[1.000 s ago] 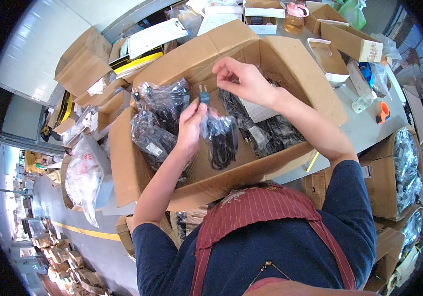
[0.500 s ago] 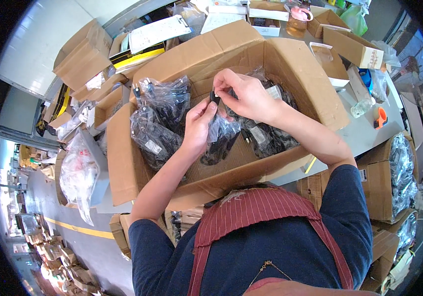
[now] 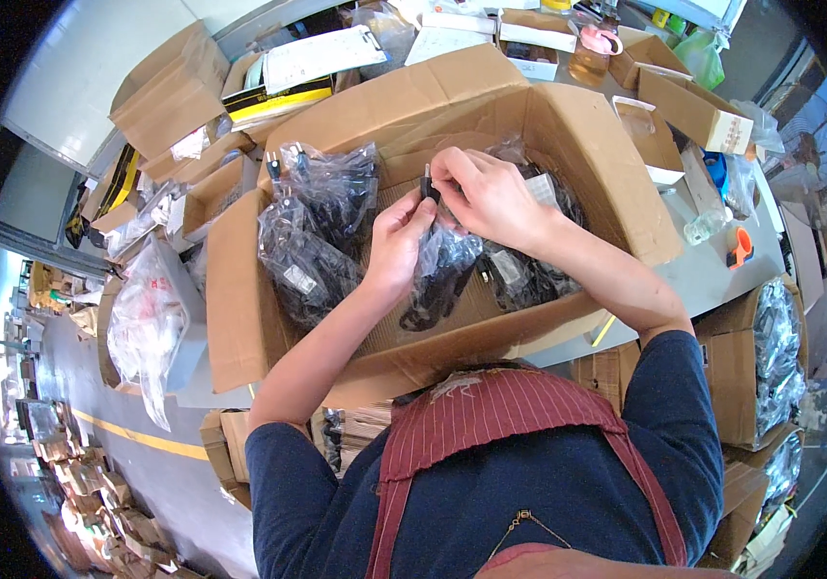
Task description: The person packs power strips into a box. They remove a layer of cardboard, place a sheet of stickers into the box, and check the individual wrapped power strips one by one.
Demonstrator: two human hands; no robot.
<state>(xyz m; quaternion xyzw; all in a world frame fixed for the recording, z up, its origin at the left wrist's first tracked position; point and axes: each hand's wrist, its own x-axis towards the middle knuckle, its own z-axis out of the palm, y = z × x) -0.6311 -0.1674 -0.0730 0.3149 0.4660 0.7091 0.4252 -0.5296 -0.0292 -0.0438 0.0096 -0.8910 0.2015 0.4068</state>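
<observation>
Above the middle of a large open cardboard carton (image 3: 616, 174), both hands meet at a small black plug (image 3: 427, 187) with a pale metal tip showing. My left hand (image 3: 396, 241) pinches it from below between thumb and fingers. The curled fingers of my right hand (image 3: 495, 198) close on its upper right side; what exactly they grip is hidden. Directly under the hands hangs or lies a black cord in a clear plastic bag (image 3: 440, 280). Bagged black cords (image 3: 312, 236) with pronged plugs pile up on the carton's left, and more bagged cords (image 3: 519, 275) lie on its right.
Behind the carton are a clipboard with paper (image 3: 324, 58), small open boxes (image 3: 647, 140) and a pink-lidded jug (image 3: 592, 53). To the right lie a clear bottle (image 3: 708, 224) and an orange tape dispenser (image 3: 742, 247). A clear plastic bag (image 3: 148, 318) hangs at the left.
The whole view has shifted slightly. Both hands stay together at the plug, my right fingers turned a little, and its metal tip shows more plainly.
</observation>
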